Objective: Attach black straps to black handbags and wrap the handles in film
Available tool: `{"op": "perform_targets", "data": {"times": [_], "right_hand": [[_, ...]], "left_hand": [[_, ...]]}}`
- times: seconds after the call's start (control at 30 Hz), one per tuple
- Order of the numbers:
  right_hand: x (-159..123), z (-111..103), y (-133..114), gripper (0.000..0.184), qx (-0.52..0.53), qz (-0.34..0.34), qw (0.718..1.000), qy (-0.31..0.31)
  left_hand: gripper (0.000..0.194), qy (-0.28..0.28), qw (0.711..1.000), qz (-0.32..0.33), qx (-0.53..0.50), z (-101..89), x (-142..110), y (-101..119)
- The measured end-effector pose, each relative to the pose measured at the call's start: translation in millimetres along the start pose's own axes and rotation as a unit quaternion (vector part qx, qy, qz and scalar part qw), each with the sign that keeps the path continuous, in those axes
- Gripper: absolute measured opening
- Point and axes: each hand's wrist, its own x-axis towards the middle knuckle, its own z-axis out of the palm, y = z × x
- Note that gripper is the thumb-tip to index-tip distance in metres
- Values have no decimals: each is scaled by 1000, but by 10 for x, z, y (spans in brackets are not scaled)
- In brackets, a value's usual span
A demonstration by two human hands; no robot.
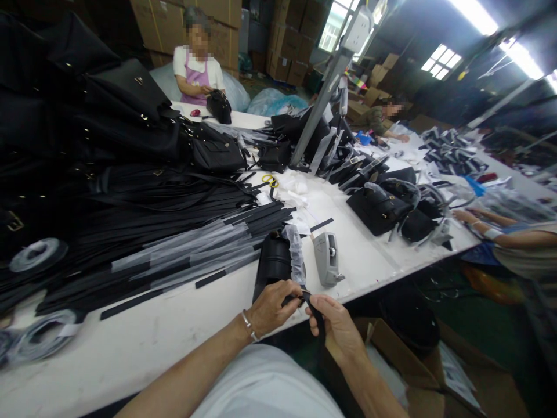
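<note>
A black handbag (274,258) rests on the table edge in front of me, its handle wrapped in clear plastic (296,255). My left hand (276,302), with a bracelet at the wrist, is closed in a pinch at the bag's near side, by a small metal fitting. Close beside it, my right hand (337,325) is closed around a black strap (317,313), whose upper end meets the fitting between my fingertips. What exactly the left fingers pinch is partly hidden, but it appears to be the same strap. A grey tape dispenser (327,260) stands just beyond my right hand.
Many black straps (174,203), some plastic-sleeved, cover the white table (143,331) at left, below heaped black bags (87,116). Yellow-handled scissors (270,180) lie farther back. A metal post (319,110) rises mid-table. Open cardboard boxes (418,371) stand below right. Co-workers (198,69) sit around.
</note>
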Motion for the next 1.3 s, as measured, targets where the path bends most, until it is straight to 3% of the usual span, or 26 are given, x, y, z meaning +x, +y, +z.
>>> {"op": "perform_targets", "data": {"times": [0.2, 0.37, 0.7, 0.77, 0.87, 0.93, 1.03, 1.13, 1.2, 1.3], "right_hand": [[22, 17, 47, 33, -14, -15, 1000, -19], [-1, 20, 85, 35, -11, -15, 1000, -3], [-2, 2, 109, 32, 42, 31, 999, -14], [0, 17, 153, 32, -12, -21, 1000, 14], [17, 41, 244, 30, -111, -159, 978, 75], [41, 56, 290, 29, -119, -189, 971, 90], [78, 61, 277, 34, -28, -91, 995, 35], [91, 36, 160, 34, 56, 24, 997, -52], [80, 11, 65, 31, 68, 54, 992, -92], [47, -14, -32, 29, 49, 40, 990, -123]], "left_hand": [[16, 11, 996, -62, 57, 95, -43, 48], [19, 0, 989, -12, 149, 109, -35, 49], [13, -16, 991, 21, 130, 147, -63, 56], [15, -21, 992, 8, 124, 173, -60, 65], [21, -18, 996, -66, 65, 190, -33, 95], [24, -11, 993, -116, 12, 189, -19, 114], [22, -5, 990, -135, -30, 176, -25, 123], [21, -5, 990, -135, -41, 143, -35, 127], [20, -3, 989, -141, -44, 108, -23, 142], [20, 11, 988, -148, -50, 49, 24, 181]]}}
